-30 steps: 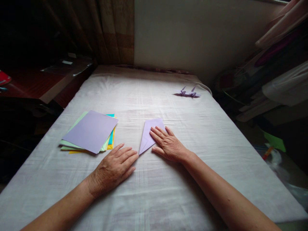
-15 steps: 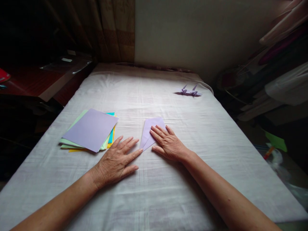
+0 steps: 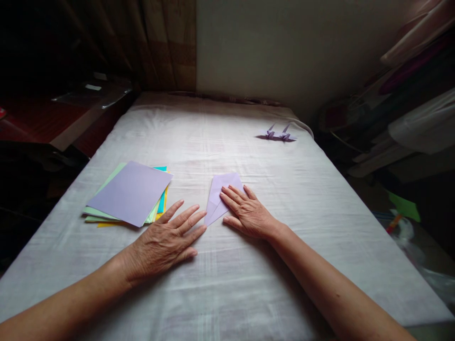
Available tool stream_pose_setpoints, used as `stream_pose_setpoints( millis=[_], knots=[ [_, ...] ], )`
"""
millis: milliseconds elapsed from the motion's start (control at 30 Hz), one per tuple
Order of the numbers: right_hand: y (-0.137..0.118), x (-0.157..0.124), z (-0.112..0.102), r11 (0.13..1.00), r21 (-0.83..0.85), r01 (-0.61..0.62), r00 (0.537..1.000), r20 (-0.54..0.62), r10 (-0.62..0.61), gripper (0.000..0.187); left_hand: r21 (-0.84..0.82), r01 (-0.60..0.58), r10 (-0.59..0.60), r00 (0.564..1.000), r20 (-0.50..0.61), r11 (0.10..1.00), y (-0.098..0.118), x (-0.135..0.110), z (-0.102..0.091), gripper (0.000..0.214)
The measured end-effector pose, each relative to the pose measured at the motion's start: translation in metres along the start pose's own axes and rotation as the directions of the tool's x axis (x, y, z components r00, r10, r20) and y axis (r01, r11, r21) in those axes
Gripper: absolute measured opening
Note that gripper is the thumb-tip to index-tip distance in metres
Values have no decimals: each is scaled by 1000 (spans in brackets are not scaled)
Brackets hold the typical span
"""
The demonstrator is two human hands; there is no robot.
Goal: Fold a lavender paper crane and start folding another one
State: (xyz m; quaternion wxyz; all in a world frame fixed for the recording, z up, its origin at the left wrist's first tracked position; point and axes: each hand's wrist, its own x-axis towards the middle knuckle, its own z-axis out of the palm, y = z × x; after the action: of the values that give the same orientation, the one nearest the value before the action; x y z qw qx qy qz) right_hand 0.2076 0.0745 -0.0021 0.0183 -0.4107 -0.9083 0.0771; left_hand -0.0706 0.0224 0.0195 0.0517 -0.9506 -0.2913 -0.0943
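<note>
A folded piece of lilac origami paper [image 3: 222,187] lies flat on the cloth, its narrow point toward me. Across its right side rests my right hand [image 3: 248,211], flat and with fingers stretched out, covering part of the paper. My left hand [image 3: 167,241] is spread open just left of the paper's narrow tip. Its fingertips are close to that tip; whether they touch it I cannot tell. Left of my left hand sits a stack of coloured paper [image 3: 131,192], with a lilac sheet on top and green, blue and yellow edges showing beneath.
Two folded purple paper cranes [image 3: 277,135] stand at the far right of the table, which a white cloth [image 3: 199,293] covers. A dark red wooden surface [image 3: 53,118] adjoins at left. Hanging clothes [image 3: 423,123] and a green piece [image 3: 404,207] are beyond the right edge.
My left hand has shifted a little left and toward me, off the paper's tip. My right hand stays on the paper. The whole view has moved slightly.
</note>
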Motion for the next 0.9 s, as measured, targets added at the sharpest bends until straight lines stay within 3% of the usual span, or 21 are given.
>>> stream_pose_setpoints(
  millis=[333, 533, 667, 900],
  knots=[
    [1, 0, 2, 1000, 11, 2, 1000, -10, -2, 67, -25, 22, -22, 1000, -19, 999, 3, -4, -3, 39],
    [-1, 1, 0, 999, 40, -5, 1000, -15, 6, 67, -101, 109, -121, 986, -118, 989, 4, 14, 3, 34],
    [-1, 1, -1, 999, 53, -4, 1000, -6, 5, 66, -85, 158, -163, 984, -65, 984, 13, 25, 16, 50],
    [0, -3, 4, 999, 48, -7, 996, -88, 11, 61, -30, 162, -160, 985, 64, 986, 18, 14, 28, 58]
  ],
)
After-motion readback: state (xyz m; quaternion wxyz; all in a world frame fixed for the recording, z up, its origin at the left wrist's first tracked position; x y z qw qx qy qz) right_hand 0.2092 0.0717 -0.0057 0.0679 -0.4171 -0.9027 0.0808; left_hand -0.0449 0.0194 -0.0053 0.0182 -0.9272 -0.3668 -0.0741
